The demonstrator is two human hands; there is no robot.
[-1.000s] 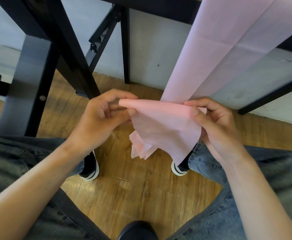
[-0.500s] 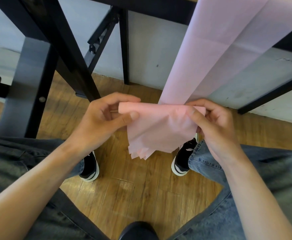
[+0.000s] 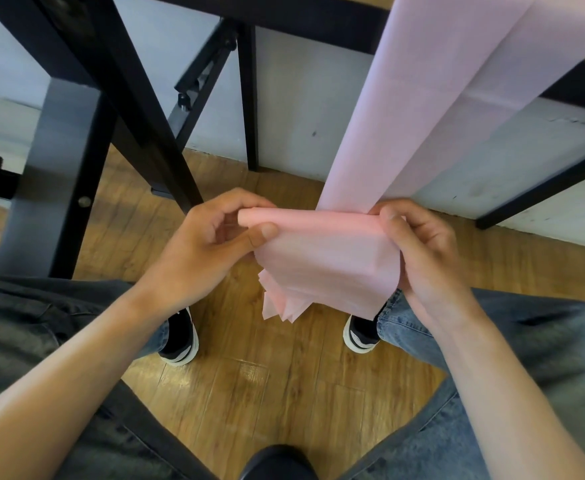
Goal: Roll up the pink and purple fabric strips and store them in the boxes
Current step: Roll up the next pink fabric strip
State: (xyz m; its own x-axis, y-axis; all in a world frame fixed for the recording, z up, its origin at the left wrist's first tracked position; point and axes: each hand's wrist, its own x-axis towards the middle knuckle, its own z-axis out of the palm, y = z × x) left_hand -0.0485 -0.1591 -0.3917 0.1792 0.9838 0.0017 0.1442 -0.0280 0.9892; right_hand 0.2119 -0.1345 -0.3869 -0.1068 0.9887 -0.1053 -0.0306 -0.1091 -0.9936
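Currently both hands pinch the pink fabric strip [image 3: 329,258]: left hand [image 3: 208,244] grips its left edge, right hand [image 3: 419,247] its right; strip hangs from the table [image 3: 304,15].

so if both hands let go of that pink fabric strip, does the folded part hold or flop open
Probably flops open: the pink fabric strip drapes limp between the left hand and right hand, its loose layered corners sagging below. It looks thin and light. The length hanging from above might tug it away.

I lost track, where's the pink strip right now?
Mid-frame in the head view: the pink strip is pinched between left hand and right hand, above the floor.
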